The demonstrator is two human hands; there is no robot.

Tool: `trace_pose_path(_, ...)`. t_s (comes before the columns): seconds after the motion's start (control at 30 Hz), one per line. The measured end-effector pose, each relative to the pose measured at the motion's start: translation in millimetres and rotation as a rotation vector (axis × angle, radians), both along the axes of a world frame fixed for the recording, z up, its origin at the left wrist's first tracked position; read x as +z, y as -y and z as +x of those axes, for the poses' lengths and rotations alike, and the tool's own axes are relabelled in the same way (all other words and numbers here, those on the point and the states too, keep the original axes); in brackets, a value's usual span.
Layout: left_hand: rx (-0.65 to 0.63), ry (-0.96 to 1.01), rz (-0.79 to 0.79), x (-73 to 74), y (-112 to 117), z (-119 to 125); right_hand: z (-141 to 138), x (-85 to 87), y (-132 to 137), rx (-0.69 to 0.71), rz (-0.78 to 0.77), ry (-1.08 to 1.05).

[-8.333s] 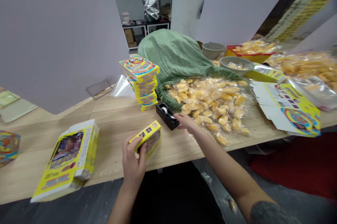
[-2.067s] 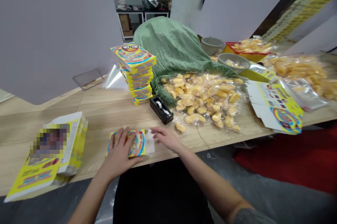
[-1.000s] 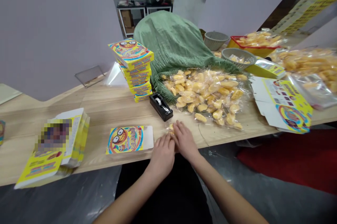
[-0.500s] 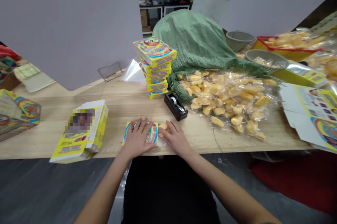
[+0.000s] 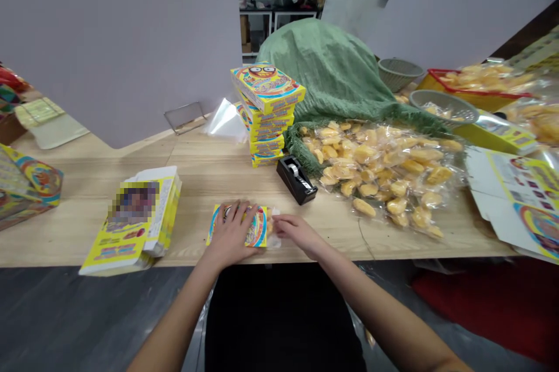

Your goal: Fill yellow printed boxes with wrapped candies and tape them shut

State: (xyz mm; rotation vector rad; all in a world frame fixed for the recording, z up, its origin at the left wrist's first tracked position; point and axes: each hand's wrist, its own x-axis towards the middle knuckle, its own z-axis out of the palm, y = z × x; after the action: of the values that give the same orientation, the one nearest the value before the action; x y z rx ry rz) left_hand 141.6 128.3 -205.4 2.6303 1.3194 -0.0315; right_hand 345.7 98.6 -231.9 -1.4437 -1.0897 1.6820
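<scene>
Head view: the left hand (image 5: 231,233) lies open and flat, fingers spread, pressing a yellow printed carton (image 5: 258,229) against the wooden table (image 5: 187,215) — a firm hold that keeps it from sliding. The right hand (image 5: 297,233) grips nothing; its fingertips (image 5: 278,222) sit loosely at the carton's right end, just beside a wrapped yellow piece (image 5: 269,225), which is partly hidden. A black tape dispenser (image 5: 296,180) stands within easy reach — just beyond the hands.

From here I read a packing workshop: stacked printed cartons (image 5: 267,113), a tape dispenser (image 5: 296,180) and bagged yellow snacks (image 5: 379,174) on the wooden surface (image 5: 187,156).
</scene>
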Motion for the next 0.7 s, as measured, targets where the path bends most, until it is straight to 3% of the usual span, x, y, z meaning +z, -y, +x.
trace_pose_path(0.17,0.075,0.031,0.041,-3.7,6,4,-35,-3.8,-13,-0.023,-0.014,-0.075)
trace_pose_path(0.3,0.094,0.104,-0.076,19.3,-3,-1,-40,0.6,-14,-0.074,0.069,-0.035)
trace_pose_path(0.37,0.045,0.22,-0.177,39.1,-13,-4,-29,18.1,-12,-0.01,0.194,-0.003)
trace_pose_path(0.47,-0.008,0.525,-0.316,61.6,-24,0,-1,58.6,-7,0.088,0.516,0.138)
trace_pose_path(0.5,0.01,0.652,-0.348,64.7,-24,4,10,71.9,-4,0.044,0.618,0.196)
trace_pose_path(0.57,0.101,0.897,-0.367,63.9,-18,15,30,91.5,1,-0.207,0.734,0.252)
trace_pose_path(0.63,0.198,1.075,-0.357,57.7,-7,28,46,98.7,6,-0.415,0.69,0.15)
trace_pose_path(0.7,0.243,1.172,-0.369,50.9,4,39,53,95.4,8,-0.36,0.501,-0.075)
